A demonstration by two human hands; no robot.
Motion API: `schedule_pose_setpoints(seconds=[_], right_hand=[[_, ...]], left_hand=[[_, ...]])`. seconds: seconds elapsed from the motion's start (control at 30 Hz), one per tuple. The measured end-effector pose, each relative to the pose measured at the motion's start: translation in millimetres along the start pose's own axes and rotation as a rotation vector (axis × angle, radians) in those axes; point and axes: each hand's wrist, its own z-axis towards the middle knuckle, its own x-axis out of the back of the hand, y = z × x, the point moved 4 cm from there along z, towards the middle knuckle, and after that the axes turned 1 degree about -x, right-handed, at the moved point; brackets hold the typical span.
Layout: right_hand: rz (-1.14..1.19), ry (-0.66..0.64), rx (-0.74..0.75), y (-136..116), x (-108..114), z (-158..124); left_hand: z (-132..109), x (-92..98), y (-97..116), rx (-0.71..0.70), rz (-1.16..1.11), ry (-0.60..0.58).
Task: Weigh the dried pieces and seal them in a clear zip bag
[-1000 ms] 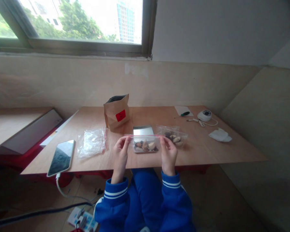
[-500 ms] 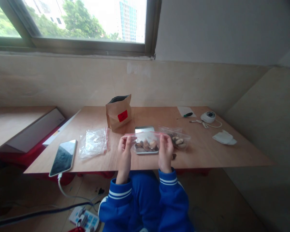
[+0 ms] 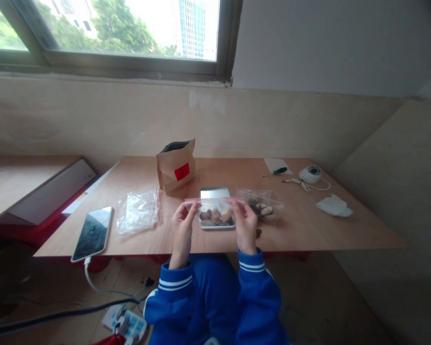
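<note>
A brown paper bag (image 3: 175, 167) with a red label stands on the wooden table (image 3: 294, 232), and its top is open. In front of it and a bit to the right, the person holds up a small clear bag (image 3: 217, 216) with a pink line along the top. Brown and tan lumps sit in the bottom of it. The left hand (image 3: 181, 232) is clamped on the left end of the top edge, thumb and finger pinched tight. The right hand (image 3: 244, 225) pinches the right end the same way. The two hands are apart, with the clear bag between them.

To the right of the brown bag and nearer the person is a flat shiny plate (image 3: 214, 193), partly behind the clear bag; whether they touch, one cannot tell. Farther right of the brown bag lies another clear bag of lumps (image 3: 267, 211), and nearer the person is a small dark bit (image 3: 258, 233). To the left of the brown bag and nearer the person are flat plastic bags (image 3: 138, 211), then a phone (image 3: 92, 234). Far to its right are a green and black screwdriver (image 3: 280, 171) and a round white thing with a cord (image 3: 309, 174).
</note>
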Motion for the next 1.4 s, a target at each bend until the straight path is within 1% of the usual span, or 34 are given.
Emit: schedule_pose_setpoints(seconds=[0.2, 0.33, 0.43, 0.5, 0.57, 0.63, 0.73, 0.9, 1.03, 1.23, 1.33, 1.4], right_hand=[[0.027, 0.012, 0.017, -10.7, -3.8, -4.5], [0.042, 0.005, 0.036, -13.0, -4.6, -6.9], [0.035, 0.034, 0.06, -13.2, -0.3, -6.0], [0.05, 0.047, 0.037, -12.2, 2.4, -5.1], [0.113, 0.012, -0.012, -10.2, 2.8, -4.5], [0.196, -0.054, -0.058, -7.1, 2.0, -4.2], [0.226, -0.123, -0.09, -1.1, 2.9, -3.6], [0.085, -0.135, -0.104, 4.8, 7.3, -2.9], [-0.006, -0.102, -0.039, -0.2, 7.8, -5.7], [-0.122, -0.043, 0.047, -8.5, 7.2, -13.5], [-0.099, -0.076, 0.056, -14.3, 5.0, -15.4], [-0.042, -0.101, 0.048, -16.2, 3.7, -14.9]], left_hand=[[0.7, 9.6, 6.9, -0.022, 0.063, 0.073], [-1.0, 10.6, 7.7, -0.04, 0.055, 0.095], [-2.1, 4.8, -0.3, -0.001, -0.031, 0.02], [-2.9, -0.2, -6.3, 0.024, -0.087, -0.052], [-3.5, -3.7, -10.5, 0.031, -0.08, -0.1], [-3.7, -4.5, -13.2, 0.025, -0.03, -0.107], [-2.9, -1.4, -15.2, 0.009, 0.009, -0.074], [-2.1, 5.8, -14.0, 0.037, 0.008, -0.052], [-6.7, 9.8, -9.1, 0.064, 0.058, -0.065], [-15.3, 18.3, -2.2, -0.011, 0.103, 0.044], [-16.2, 19.0, 1.0, -0.033, 0.099, 0.076], [-15.7, 16.3, 2.0, -0.038, 0.081, 0.06]])
